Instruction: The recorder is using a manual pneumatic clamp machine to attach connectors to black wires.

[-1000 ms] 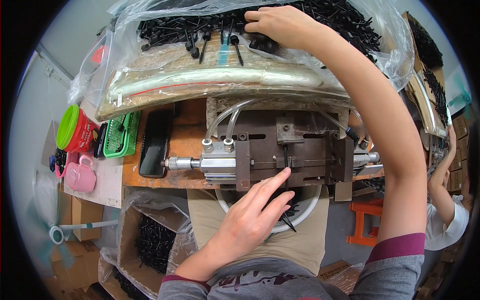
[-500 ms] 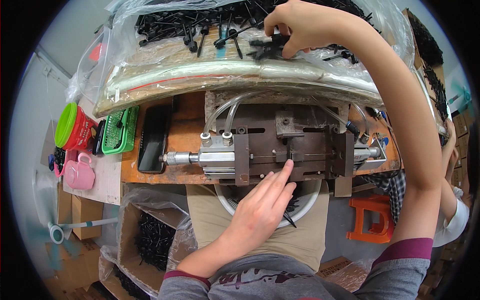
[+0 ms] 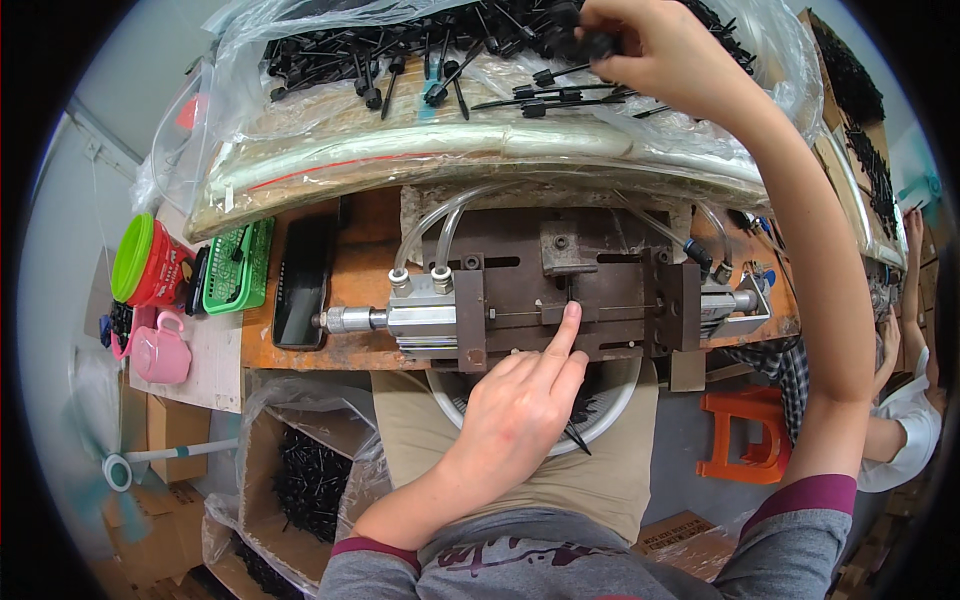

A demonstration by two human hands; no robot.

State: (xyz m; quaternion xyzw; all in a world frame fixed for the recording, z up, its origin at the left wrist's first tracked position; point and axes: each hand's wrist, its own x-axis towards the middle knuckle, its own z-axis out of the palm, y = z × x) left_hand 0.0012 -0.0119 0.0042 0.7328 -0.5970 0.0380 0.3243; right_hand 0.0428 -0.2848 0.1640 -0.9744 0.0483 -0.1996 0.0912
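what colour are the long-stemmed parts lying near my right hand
The long-stemmed parts are black, showing best in the head view.

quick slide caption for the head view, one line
Left hand at a dark brown metal fixture, right hand at a heap of slender black parts.

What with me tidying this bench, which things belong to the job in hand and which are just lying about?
Apparently in use:
brown metal fixture with silver cylinders
clear flexible tubes
long-stemmed black parts, some in the right hand

Probably lying about:
black rectangular phone
pink plastic cup
red, green-rimmed tub
orange plastic stool
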